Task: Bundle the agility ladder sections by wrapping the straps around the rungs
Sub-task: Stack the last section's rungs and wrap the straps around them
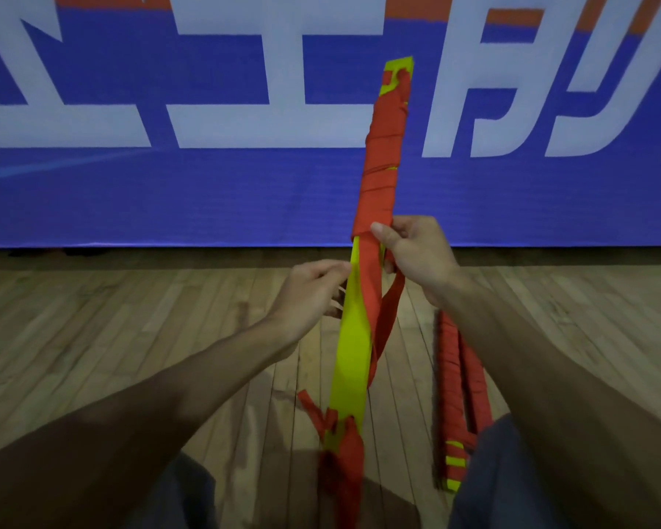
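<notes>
A stack of yellow ladder rungs stands nearly upright in front of me, its lower end between my knees. Red strap is wound tightly round its upper half, up to a bare yellow tip. My right hand pinches the red strap just below the wound part, thumb on top. A loose length of strap hangs down from that hand. My left hand holds the left edge of the yellow rungs with curled fingers. More red strap is bunched at the rungs' lower end.
A finished bundle wrapped in red strap lies on the wooden floor by my right leg. A blue banner with large white letters runs along the wall ahead. My knees in grey cloth frame the bottom of the view.
</notes>
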